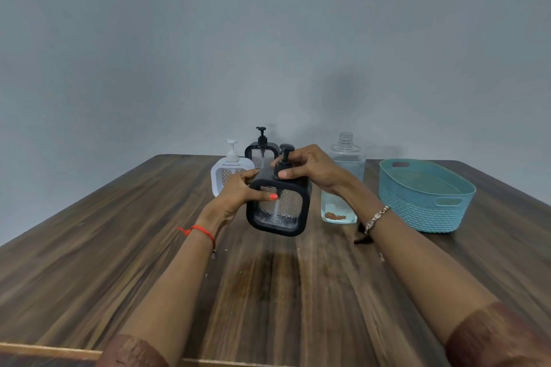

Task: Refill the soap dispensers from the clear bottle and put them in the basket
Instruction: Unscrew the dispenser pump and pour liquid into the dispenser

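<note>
A black square soap dispenser [278, 208] is held tilted above the table at the centre. My left hand [238, 192] grips its left side. My right hand [310, 168] is closed around the black pump [285, 153] at its neck. Behind it stand a white dispenser [231, 173] and a second black dispenser [261, 150], both upright with pumps on. The clear bottle [343, 179], uncapped and holding pale liquid, stands to the right, partly hidden by my right wrist. A teal basket [426, 197] sits at the far right with nothing in it.
The wooden table [268, 292] stretches toward me, its near edge at the bottom of the view. A small dark object [362, 235] lies on the table under my right wrist. A plain grey wall stands behind the table.
</note>
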The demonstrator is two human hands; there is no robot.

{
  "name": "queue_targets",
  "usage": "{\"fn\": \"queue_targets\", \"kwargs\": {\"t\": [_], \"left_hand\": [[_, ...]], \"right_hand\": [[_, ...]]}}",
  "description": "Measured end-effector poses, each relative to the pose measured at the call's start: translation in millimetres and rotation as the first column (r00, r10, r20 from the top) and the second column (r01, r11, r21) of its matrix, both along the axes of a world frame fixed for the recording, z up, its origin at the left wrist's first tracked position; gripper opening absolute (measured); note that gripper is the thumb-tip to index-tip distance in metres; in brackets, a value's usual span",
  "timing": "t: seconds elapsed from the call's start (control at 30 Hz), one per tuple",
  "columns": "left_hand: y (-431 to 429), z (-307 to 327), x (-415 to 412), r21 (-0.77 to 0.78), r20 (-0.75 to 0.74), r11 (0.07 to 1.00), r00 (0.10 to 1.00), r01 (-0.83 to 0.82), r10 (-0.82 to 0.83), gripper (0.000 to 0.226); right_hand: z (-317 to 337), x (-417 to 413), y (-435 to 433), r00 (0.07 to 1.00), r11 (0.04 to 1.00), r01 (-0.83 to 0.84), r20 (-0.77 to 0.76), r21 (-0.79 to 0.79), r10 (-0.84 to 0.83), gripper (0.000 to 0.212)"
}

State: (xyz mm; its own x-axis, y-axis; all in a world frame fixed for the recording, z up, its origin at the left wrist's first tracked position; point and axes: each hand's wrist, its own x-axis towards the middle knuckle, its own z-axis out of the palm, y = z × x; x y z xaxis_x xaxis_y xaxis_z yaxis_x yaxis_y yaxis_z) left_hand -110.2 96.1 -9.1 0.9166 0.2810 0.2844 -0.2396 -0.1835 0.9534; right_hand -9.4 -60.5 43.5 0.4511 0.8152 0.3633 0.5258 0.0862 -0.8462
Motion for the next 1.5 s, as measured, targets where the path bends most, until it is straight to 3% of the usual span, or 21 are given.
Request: {"fn": "queue_targets", "kwargs": {"t": [0.13,0.23,0.33,0.43,0.53,0.77,0.9,1.0,1.17,1.27,1.33,1.43,1.5], "left_hand": [[-5,-2,-5,-0.029,-0.013,0.993,0.994,0.111,-0.112,0.031],[-6,-5,-3,-0.019,-0.004,0.997,0.997,0.076,-0.077,0.035],[-5,-5,3,-0.064,0.012,0.998,1.000,-0.015,0.015,0.044],[-5,-2,7,-0.088,0.027,0.992,0.995,-0.095,0.098,0.043],[-9,0,8,-0.097,0.033,0.985,0.989,-0.140,0.143,0.042],[-6,-5,6,-0.087,0.009,0.974,0.978,-0.208,0.210,0.039],[-3,-9,8,-0.089,0.006,0.972,0.976,-0.216,0.218,0.042],[-1,-10,6,-0.091,-0.002,0.972,0.976,-0.218,0.219,0.043],[1,-11,5,-0.130,-0.006,0.965,0.974,-0.227,0.228,0.041],[2,-11,5,-0.118,-0.006,0.967,0.974,-0.224,0.225,0.044],[2,-12,5,-0.120,-0.004,0.968,0.975,-0.221,0.223,0.046],[2,-13,6,-0.139,-0.009,0.967,0.976,-0.216,0.217,0.043],[3,-13,5,-0.137,-0.016,0.968,0.978,-0.209,0.209,0.042]], "right_hand": [[1,7,-7,0.973,0.979,-0.203,-0.118,-0.017,0.199,0.033],[1,12,-11,0.944,0.963,-0.270,-0.199,-0.014,0.262,0.036],[-2,13,-9,0.966,0.992,-0.124,-0.227,0.022,0.126,0.038],[-6,3,-1,0.981,0.983,0.175,-0.096,0.060,-0.168,0.025],[-9,-2,5,0.953,0.950,0.304,-0.024,0.076,-0.303,0.025],[-10,-1,6,0.965,0.969,0.246,-0.099,0.017,-0.244,0.039],[-15,-8,14,0.926,0.926,0.376,0.044,0.002,-0.376,0.049],[-13,-9,17,0.905,0.909,0.416,0.108,-0.021,-0.412,0.043],[-4,-11,15,0.949,0.951,0.308,-0.075,-0.010,-0.308,0.036],[-7,-16,19,0.926,0.924,0.378,0.029,-0.049,-0.377,0.042],[-10,-19,22,0.909,0.910,0.410,0.110,-0.066,-0.402,0.034],[-10,-15,23,0.916,0.915,0.397,0.091,-0.070,-0.391,0.030],[-7,-12,22,0.936,0.934,0.352,0.010,-0.060,-0.352,0.017]]}}
